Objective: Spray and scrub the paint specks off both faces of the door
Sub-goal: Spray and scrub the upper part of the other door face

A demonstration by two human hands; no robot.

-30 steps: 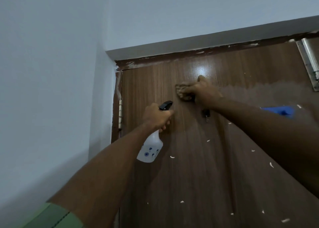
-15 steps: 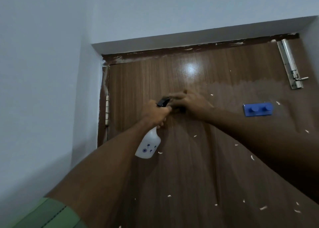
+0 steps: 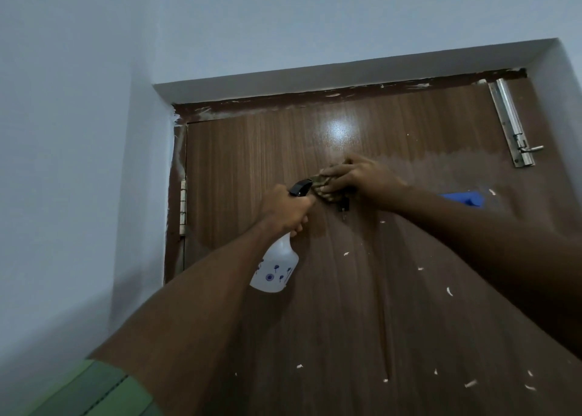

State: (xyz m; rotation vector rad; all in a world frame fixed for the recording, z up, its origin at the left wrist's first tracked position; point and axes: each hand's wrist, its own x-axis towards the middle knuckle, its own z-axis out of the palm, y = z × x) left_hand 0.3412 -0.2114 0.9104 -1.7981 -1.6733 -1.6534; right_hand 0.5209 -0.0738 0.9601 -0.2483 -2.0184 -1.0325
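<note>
My right hand point(image 3: 356, 179) presses a crumpled scrub pad point(image 3: 322, 187) against the door point(image 3: 252, 170), fingers curled over it; my left hand point(image 3: 286, 209) grips the spray bottle point(image 3: 275, 267) by its neck just beside it. The upper panel looks wet and clean. By my reckoning, the white paint specks point(image 3: 448, 291) scattered lower down remain, and the other face too.

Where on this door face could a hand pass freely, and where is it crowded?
Free: the glossy stretch of door between the hinge and the right hand. Crowded: the centre, where the left hand grips the spray bottle beside the scrubbing pad.
</note>
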